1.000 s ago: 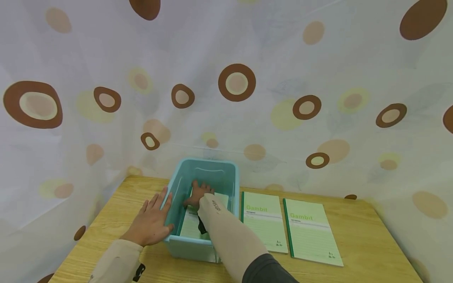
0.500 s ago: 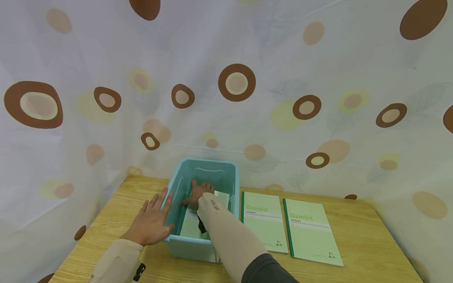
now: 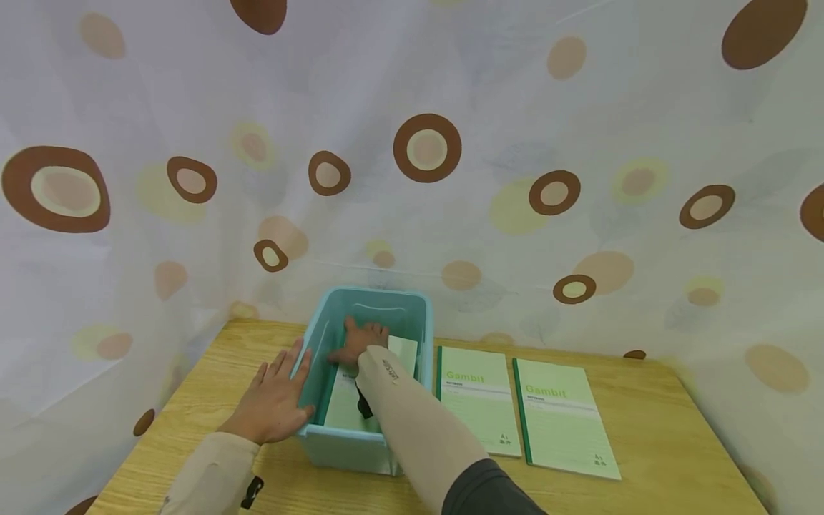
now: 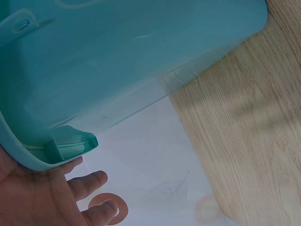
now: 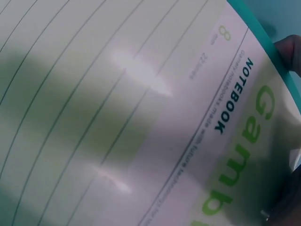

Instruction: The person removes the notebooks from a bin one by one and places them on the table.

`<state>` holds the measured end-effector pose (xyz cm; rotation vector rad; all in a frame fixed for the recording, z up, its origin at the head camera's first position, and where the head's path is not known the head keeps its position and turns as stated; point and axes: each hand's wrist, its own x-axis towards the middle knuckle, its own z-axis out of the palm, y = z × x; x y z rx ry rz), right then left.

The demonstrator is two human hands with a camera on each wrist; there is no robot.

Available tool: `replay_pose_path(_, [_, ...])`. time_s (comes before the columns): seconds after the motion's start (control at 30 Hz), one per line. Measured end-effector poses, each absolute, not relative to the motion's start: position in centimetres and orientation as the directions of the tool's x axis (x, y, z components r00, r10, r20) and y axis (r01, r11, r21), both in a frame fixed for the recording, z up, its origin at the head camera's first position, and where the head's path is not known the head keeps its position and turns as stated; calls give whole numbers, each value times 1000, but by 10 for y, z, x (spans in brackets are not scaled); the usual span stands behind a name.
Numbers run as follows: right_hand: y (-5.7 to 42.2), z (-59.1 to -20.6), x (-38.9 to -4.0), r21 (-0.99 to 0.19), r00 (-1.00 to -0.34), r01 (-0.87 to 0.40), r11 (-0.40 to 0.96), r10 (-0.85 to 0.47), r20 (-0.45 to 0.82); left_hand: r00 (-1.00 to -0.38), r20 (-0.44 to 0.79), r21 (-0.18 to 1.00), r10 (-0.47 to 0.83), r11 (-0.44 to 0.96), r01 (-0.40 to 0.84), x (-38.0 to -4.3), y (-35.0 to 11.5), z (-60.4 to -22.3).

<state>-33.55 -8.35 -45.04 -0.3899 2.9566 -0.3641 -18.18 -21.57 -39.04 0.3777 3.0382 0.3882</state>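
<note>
A light-blue plastic bin stands on the wooden table, and a pale green notebook with a dark green spine is inside it. My right hand reaches into the bin and grips this notebook near its far end. In the right wrist view the notebook bends slightly, with a fingertip at its spine edge; most of the hand is out of that view. My left hand rests with straight, spread fingers against the bin's left rim. In the left wrist view its palm touches the rim's underside.
Two more Gambit notebooks lie side by side to the right of the bin; the rightmost notebook is slightly angled. A spotted curtain hangs behind the wooden table.
Inside the bin, my right hand has moved slightly toward the far end, and the notebook's far end has risen a little with it. The left hand stays at the rim.
</note>
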Motion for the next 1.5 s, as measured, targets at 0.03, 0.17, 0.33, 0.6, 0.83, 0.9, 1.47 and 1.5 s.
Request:
replay_pose_path(0.03, [-83,-448,-335,-244,-959,-239,940,-268,-93,-969,-27,253,248,939,233,-181,-215,-390])
replay_pose_path(0.17, [-82,-436,-330,-205,-964,-244,948,-260,-57,-967,-32,257,252,937,235,-179,-213,-388])
replay_pose_path(0.33, [-81,-424,-328,-191,-965,-251,949,-261,-28,-966,-22,254,259,936,245,-179,-212,-387])
replay_pose_path(0.6, [-78,-407,-328,-189,-964,-266,945,-260,57,-967,-27,263,254,935,238,-180,-212,-388])
replay_pose_path(0.83, [-71,-378,-325,-174,-957,-283,943,-265,119,-965,-34,280,259,930,239,-179,-210,-388])
replay_pose_path(0.9, [-67,-367,-324,-177,-950,-299,938,-274,150,-966,-35,282,258,929,238,-178,-210,-389])
replay_pose_path(1.47, [-22,-270,-311,-270,-913,-313,911,-211,349,-962,-12,274,273,926,259,-178,-209,-390])
replay_pose_path(1.5, [-19,-265,-310,-286,-912,-314,905,-205,355,-962,-11,276,272,926,259,-178,-209,-390])
